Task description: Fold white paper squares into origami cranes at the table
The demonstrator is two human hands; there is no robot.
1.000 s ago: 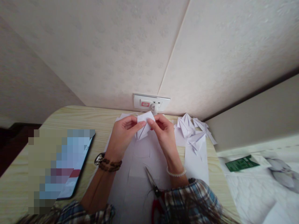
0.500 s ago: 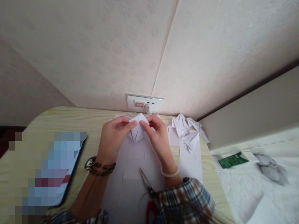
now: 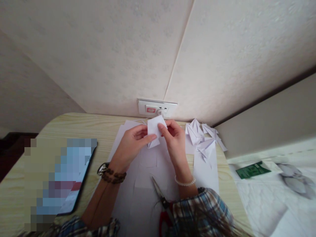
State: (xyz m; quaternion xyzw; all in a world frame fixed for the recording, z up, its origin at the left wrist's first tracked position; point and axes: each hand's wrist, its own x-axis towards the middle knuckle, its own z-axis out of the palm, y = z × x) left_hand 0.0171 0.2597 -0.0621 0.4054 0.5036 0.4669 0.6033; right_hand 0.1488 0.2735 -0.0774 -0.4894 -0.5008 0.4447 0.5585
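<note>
A small folded piece of white paper [image 3: 153, 126] is held up between my two hands, over white sheets [image 3: 148, 177] on the table. My left hand [image 3: 134, 141] pinches its lower left side, thumb in front and fingers behind. At its right edge, my right hand [image 3: 174, 140] grips it with the thumb pressed on the front face. The fingers behind the paper are partly hidden. Below my hands lie scissors [image 3: 163, 200] with red handles, partly covered by my right sleeve. Several folded white paper pieces [image 3: 197, 133] are heaped to the right.
On the left of the wooden table [image 3: 81, 126] rests a tablet [image 3: 81, 177] with a blurred-out screen. A wall socket [image 3: 158, 108] with a plug sits just behind the table edge. Beyond the right edge, a green packet [image 3: 253, 170] lies on a white surface.
The folded paper has been turned between my hands, and now shows a plain, taller face instead of a diamond shape with a point below. The view has shifted slightly.
</note>
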